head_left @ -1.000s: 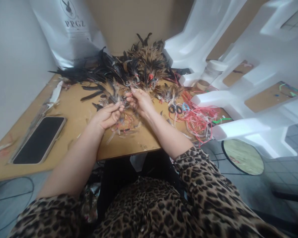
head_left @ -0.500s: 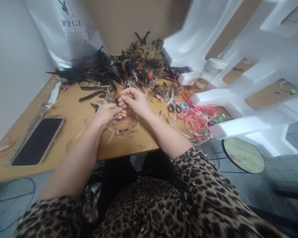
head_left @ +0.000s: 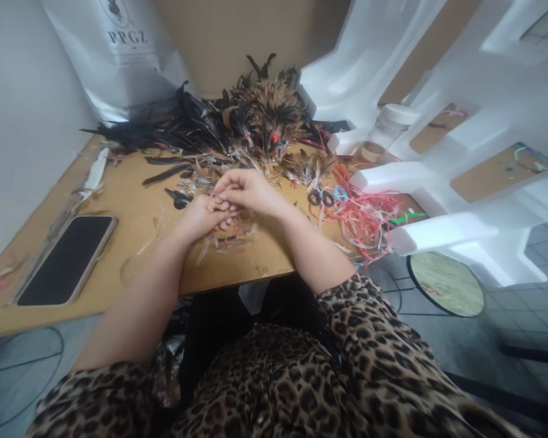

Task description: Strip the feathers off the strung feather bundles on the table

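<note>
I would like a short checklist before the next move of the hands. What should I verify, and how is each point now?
1. Left hand and right hand close together: ok.
2. Thing between the fingers identified: cannot tell, the fingers cover it.
3. Brown wooden table free of scraps below the hands: not ok, thin scraps lie there.
4. Pink and white plastic strings untangled: not ok.
5. Black-screened flat phone away from the hands: ok.

Phone (head_left: 67, 260): one. Jar (head_left: 389, 126): one. Scissors (head_left: 321, 198): one pair (feathers (head_left: 274, 100) past counting).
</note>
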Tool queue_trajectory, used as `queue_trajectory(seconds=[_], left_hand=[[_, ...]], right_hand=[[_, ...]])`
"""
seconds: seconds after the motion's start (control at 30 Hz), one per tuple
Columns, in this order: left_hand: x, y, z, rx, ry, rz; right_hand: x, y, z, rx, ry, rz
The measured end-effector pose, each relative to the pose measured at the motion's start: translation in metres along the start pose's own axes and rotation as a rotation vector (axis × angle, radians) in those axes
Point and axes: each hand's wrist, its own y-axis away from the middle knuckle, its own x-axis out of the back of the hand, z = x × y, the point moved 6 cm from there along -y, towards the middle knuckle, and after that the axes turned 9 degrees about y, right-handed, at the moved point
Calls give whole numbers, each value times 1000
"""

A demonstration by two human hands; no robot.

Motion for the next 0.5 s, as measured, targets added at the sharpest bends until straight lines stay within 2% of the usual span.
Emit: queue_trajectory(seconds=[0.13,0.23,0.4,0.5], left_hand=[[-14,7,14,-51,-3,-173],[-18,11,20,-31,70,-226],[-17,9,21,-32,212,-204],[-15,7,18,3,268,-137]], right_hand=[[22,0,10,-120,-125,-21],[28,-3,21,-156,-223,18],[12,-13,43,-252,-332,43],[2,-19,48,-220,-381,70]])
